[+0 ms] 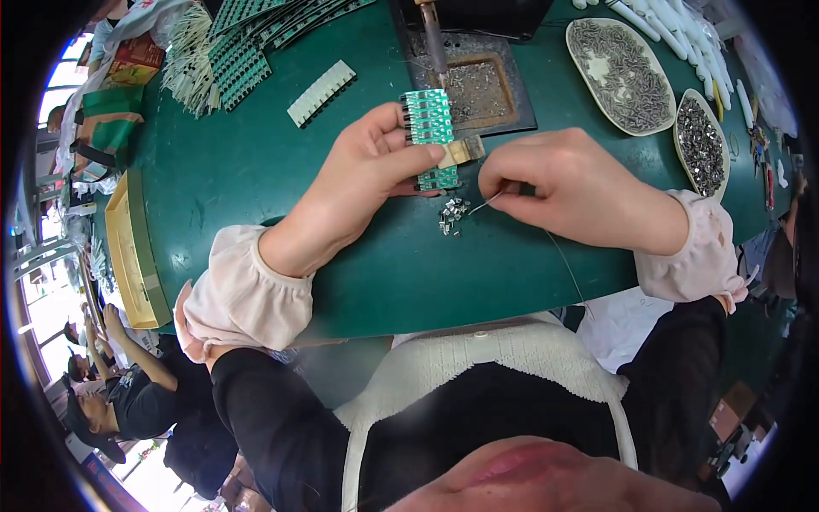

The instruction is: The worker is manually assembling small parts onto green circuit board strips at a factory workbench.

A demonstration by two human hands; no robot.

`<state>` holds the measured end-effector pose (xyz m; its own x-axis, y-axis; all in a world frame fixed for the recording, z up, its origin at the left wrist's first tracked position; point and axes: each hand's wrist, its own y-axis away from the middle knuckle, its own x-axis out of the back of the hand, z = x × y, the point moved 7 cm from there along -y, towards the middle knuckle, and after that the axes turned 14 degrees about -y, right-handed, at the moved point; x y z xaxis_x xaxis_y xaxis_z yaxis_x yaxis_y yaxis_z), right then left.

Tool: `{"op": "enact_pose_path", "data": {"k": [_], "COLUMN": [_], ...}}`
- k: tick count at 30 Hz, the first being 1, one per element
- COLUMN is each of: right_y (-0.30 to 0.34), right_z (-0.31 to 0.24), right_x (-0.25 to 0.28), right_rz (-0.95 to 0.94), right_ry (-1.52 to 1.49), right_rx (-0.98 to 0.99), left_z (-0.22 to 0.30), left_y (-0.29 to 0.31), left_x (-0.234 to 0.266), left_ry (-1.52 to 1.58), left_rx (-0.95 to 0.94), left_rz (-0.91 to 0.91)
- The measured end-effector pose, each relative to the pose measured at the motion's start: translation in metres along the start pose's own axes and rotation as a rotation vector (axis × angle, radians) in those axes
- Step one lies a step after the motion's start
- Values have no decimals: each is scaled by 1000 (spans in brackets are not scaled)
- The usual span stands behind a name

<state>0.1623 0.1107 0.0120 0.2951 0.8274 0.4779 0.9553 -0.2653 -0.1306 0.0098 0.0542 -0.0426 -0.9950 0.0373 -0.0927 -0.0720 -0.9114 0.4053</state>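
A strip of small green circuit boards [428, 119] with black parts along its left edge is gripped in my left hand [358, 162]. My left thumb presses a short tan block [462, 152] with a dark end against the strip. My right hand [567, 175] is closed in a pinch on a thin solder wire [559, 247], whose tip points left and whose tail hangs toward the table's near edge. Just below the strip lies a small heap of shiny metal pieces [453, 213]. A soldering iron [434, 47] points down at the strip's top end; whether they touch is unclear.
Behind the strip is a dark metal tray [520, 111] with grey debris. Two dishes of small metal parts, one large [597, 66] and one small [676, 130], stand at right. Stacked circuit boards [239, 72], pale wires [189, 64], a pale strip [322, 92] and a yellow box [136, 247] lie left.
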Motion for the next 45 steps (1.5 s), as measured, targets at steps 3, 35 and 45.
{"op": "enact_pose_path", "data": {"k": [3, 35, 45], "right_y": [-4, -4, -8], "right_z": [-5, -5, -3], "right_x": [9, 17, 16], "right_rz": [23, 230, 260], "right_ry": [-75, -91, 6], "right_rx": [54, 169, 224], "left_z": [1, -8, -6], "left_y": [-2, 5, 1], "left_x": [-4, -9, -8], "left_ry": [-2, -46, 14], "left_rx": [-13, 14, -24], "left_rz": [-11, -10, -74]}}
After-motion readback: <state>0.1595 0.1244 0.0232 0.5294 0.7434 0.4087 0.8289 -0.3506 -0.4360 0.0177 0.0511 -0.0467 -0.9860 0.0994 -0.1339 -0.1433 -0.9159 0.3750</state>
